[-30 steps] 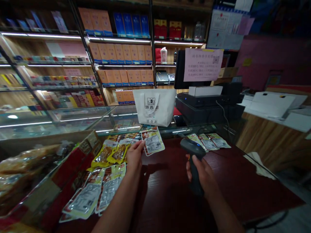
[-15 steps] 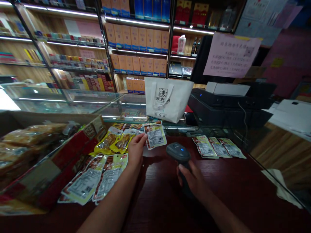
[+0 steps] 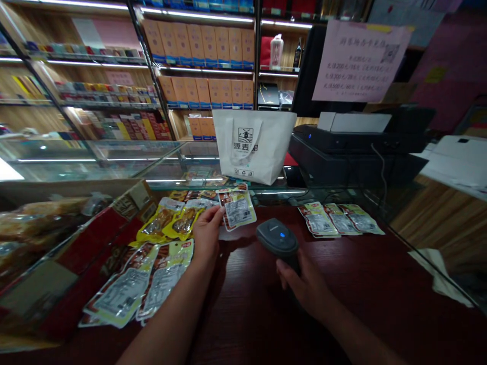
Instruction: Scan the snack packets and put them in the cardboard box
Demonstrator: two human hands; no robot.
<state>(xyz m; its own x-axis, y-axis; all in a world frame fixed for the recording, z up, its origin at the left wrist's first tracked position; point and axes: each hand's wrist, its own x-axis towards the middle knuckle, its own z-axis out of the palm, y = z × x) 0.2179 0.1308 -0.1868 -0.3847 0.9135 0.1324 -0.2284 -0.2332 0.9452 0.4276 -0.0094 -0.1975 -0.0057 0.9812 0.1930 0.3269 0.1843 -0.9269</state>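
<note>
Between the fingertips of my left hand point(image 3: 207, 230) is the edge of a snack packet point(image 3: 238, 209), its printed label side facing me. My right hand point(image 3: 308, 284) is wrapped round the handle of a dark grey barcode scanner point(image 3: 277, 237), whose blue light is lit. The scanner's head is tilted toward the packet and stands apart from it. Close to my left hand lie yellow snack packets point(image 3: 183, 221). Nearer to me, similar label-side-up packets point(image 3: 124, 294) overlap beside my left forearm. Several more packets point(image 3: 319, 220) lie in a row at the right.
A cardboard box point(image 3: 87, 243) of bagged food stands at the left. Behind the packets, a white tote bag point(image 3: 253, 147) rests on the glass counter point(image 3: 160, 167). A screen with a pink notice point(image 3: 361, 63) and a black printer-like machine point(image 3: 350, 147) stand at the back right.
The view has tilted down and shifted slightly. My left hand still pinches the packet, and the scanner in my right hand stays pointed toward it, with little movement.
</note>
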